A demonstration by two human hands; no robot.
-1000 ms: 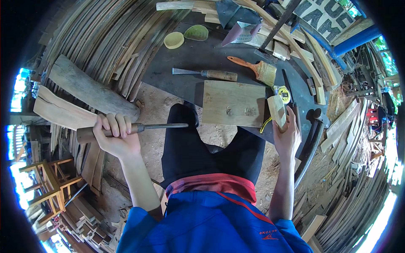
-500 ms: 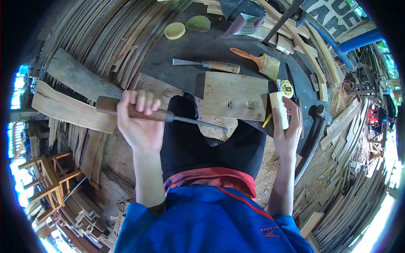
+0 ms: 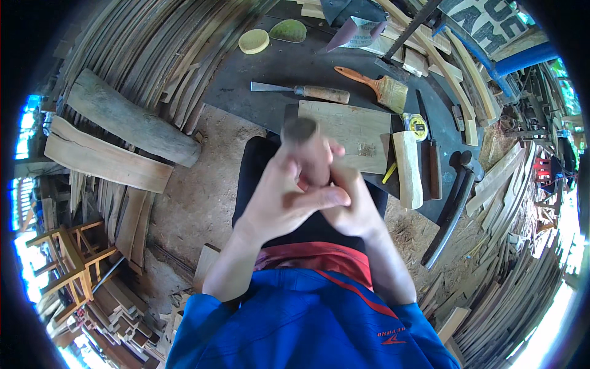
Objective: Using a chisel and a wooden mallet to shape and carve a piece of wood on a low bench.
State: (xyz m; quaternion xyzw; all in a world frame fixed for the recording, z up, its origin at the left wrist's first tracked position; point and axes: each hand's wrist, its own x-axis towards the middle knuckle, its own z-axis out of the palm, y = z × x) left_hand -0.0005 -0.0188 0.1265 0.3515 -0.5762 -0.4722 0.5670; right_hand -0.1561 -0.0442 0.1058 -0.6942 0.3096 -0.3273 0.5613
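My left hand (image 3: pixel 283 197) and my right hand (image 3: pixel 350 203) meet over my lap, closed round a blurred wooden-handled tool (image 3: pixel 310 150), its end upward and its shaft hidden. Just beyond them lies a flat board (image 3: pixel 347 123) on the dark table (image 3: pixel 230 92). A pale wood piece (image 3: pixel 407 169) lies at the right, beside a yellow tape measure (image 3: pixel 416 127) and a long wooden-handled tool (image 3: pixel 434 169). A flat chisel (image 3: pixel 322 93) and an orange-handled brush (image 3: pixel 388 93) lie behind the board.
A hammer (image 3: pixel 445 227) rests at the table's right edge. Behind are two shallow dishes (image 3: pixel 253 42), sandpaper (image 3: pixel 362 34), a saw (image 3: pixel 399 49) and wood strips (image 3: pixel 448 74). Stacked planks (image 3: pixel 123 49) fill the left, with a wooden chair frame (image 3: pixel 74 264) below. More timber (image 3: pixel 522 277) lies at right.
My right hand has left the pale wood piece, which now lies on the table. Both hands have come together, and the held tool has swung from level to end-up.
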